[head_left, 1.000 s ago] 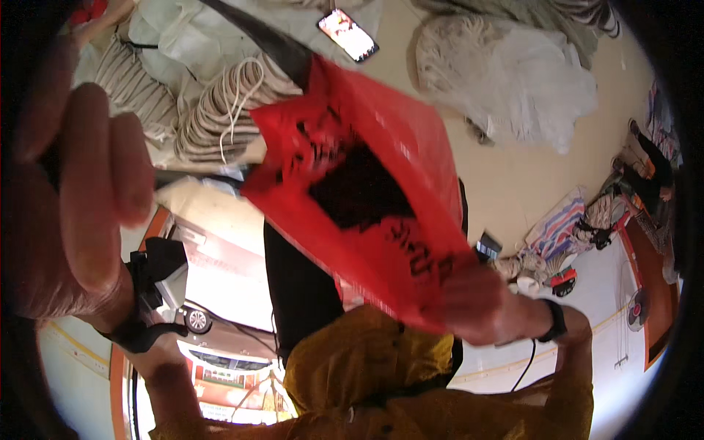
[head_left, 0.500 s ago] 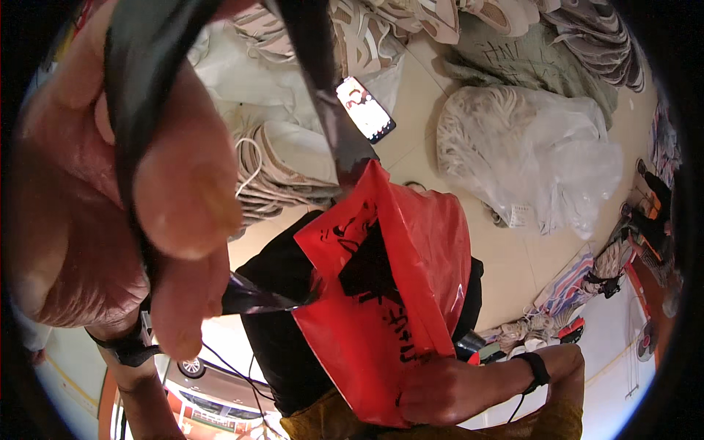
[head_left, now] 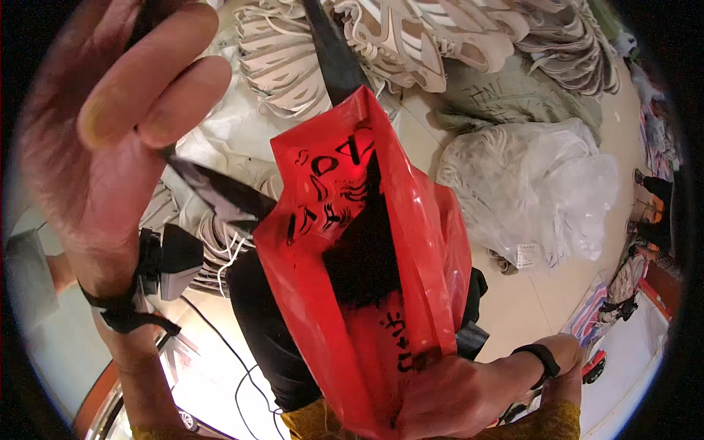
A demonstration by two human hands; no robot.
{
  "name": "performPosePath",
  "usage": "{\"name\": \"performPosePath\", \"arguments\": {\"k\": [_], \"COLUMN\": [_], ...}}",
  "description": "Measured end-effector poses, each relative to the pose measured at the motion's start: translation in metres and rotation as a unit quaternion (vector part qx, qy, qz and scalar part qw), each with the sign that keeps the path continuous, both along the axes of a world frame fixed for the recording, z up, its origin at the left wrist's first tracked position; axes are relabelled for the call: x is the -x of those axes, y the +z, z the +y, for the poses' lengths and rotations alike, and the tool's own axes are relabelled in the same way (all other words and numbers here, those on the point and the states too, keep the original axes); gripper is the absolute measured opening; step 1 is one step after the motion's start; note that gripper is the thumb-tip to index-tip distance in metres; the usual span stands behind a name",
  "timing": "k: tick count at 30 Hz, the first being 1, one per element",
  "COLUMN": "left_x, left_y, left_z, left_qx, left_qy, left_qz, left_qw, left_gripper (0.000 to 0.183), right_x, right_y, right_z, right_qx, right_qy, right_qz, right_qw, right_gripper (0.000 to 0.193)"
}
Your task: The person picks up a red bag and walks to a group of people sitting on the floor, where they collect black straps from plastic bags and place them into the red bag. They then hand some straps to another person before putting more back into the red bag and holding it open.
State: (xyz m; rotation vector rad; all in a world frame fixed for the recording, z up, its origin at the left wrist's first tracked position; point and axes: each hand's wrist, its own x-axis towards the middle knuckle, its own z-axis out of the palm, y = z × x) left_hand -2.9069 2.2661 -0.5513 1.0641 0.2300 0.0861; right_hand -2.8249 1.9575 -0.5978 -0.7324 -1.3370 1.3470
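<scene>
A red plastic bag (head_left: 301,286) with black marks on it hangs open in front of my body, black showing through its opening. My right hand (head_left: 447,396) is closed on its near edge at lower right. My left hand (head_left: 125,139), raised large at upper left, has its fingers curled round a black strap (head_left: 220,194). One strap length runs from those fingers to the bag's left edge; another rises from the bag's far corner and leaves the view at the top. The palm side of the grip is partly hidden.
Rows of beige shoe pieces (head_left: 282,62) lie at the far side. A clear plastic bag (head_left: 535,191) of pale pieces rests on the tiled floor at right, by a grey-green sack (head_left: 513,95). A black cable (head_left: 224,352) trails at lower left.
My left hand has moved up and farther from the camera, drawing the strap with it. The red bag's far corner has risen and now covers the phone seen earlier. My right hand keeps its grip.
</scene>
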Motion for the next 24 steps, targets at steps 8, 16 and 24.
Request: {"name": "performPosePath", "arguments": {"k": [8, 16, 24], "left_x": [0.04, 0.114, 0.179], "left_y": [0.102, 0.155, 0.084], "left_z": [-0.074, -0.131, -0.166], "left_qx": [-0.073, -0.079, -0.298], "left_qy": [0.113, 0.0, 0.164], "left_qz": [-0.034, -0.131, 0.125], "left_qw": [0.99, 0.988, 0.932], "left_gripper": [0.029, 0.015, 0.027], "right_x": [0.035, 0.1, 0.154], "right_y": [0.074, 0.12, 0.097], "right_z": [-0.05, -0.112, -0.158], "right_qx": [-0.1, -0.204, -0.184], "right_qy": [-0.007, -0.08, -0.044], "right_qz": [-0.036, -0.236, -0.368], "right_qw": [0.994, 0.947, 0.911], "right_gripper": [0.011, 0.024, 0.026]}}
